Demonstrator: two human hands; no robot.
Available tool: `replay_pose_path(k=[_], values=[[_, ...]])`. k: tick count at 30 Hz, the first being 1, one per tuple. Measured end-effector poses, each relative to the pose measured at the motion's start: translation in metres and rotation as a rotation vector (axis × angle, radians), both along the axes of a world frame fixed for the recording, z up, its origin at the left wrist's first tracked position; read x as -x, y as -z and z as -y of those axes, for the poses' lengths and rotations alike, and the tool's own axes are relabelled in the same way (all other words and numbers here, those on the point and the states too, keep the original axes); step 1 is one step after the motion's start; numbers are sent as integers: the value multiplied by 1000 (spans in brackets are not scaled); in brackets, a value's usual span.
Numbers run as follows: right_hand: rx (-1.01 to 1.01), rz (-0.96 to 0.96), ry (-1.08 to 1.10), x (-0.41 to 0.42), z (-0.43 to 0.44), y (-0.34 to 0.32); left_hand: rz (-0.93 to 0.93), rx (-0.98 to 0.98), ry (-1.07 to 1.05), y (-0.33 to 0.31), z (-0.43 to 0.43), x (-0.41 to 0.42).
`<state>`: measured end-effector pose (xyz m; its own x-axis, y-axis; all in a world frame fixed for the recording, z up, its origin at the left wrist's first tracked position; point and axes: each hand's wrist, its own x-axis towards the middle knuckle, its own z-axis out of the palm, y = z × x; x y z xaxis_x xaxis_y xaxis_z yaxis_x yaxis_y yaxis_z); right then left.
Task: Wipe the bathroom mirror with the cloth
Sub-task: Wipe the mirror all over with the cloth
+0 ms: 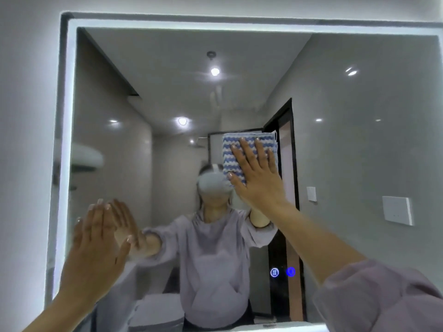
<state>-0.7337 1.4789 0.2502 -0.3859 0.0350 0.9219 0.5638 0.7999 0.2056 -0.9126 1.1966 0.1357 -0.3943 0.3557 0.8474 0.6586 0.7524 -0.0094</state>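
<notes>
Two bare hands were up against the mirror (359, 144) when I looked over. Taking the glass as a clock face from where I stood, the cloth (227, 161) sat a little above the middle, toward twelve o'clock. It was a folded square with wavy blue and white stripes, pressed flat on the glass.

The right hand (257, 174) lay over it, palm on the fabric, fingers straight and slightly spread, thumb out toward nine o'clock. Nothing was curled round the cloth; the hand simply pinned it to the mirror. The cloth's top edge and its nine o'clock side showed past the fingers. A loose lilac sleeve (383, 298) was pushed up that forearm, down at five o'clock.

The left hand (96, 243) was at eight o'clock, well apart from the cloth and just inside the mirror's lit white border (69, 116). Its fingers were straight and close together, holding nothing. The fingertips seemed to meet their own reflection on the glass, though I could not be sure of the contact.

Low on the glass, near five o'clock, two small round buttons (275, 272) glowed blue, side by side. Around the mirror the wall (24, 92) was plain pale grey.
</notes>
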Motion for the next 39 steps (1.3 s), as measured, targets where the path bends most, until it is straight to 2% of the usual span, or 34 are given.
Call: replay_pose_path(k=[10,20,22,27,34,39], values=[[-15,28,-88,-2,-4,1,-164,43,-23,-19,-53,-47],[-40,-4,-79,2,-6,2,-303,-22,-4,-53,-92,-57],[-42,-6,-73,2,-6,2,-305,-24,-17,-54,-102,-50],[-36,-1,-51,1,-5,2,-163,-80,-14,-50,-112,-20],[-58,-11,-44,2,-7,2,-220,-122,74,-43,-113,-10],[-127,56,-36,-9,-16,-6,-263,-105,92,-43,-107,-9]])
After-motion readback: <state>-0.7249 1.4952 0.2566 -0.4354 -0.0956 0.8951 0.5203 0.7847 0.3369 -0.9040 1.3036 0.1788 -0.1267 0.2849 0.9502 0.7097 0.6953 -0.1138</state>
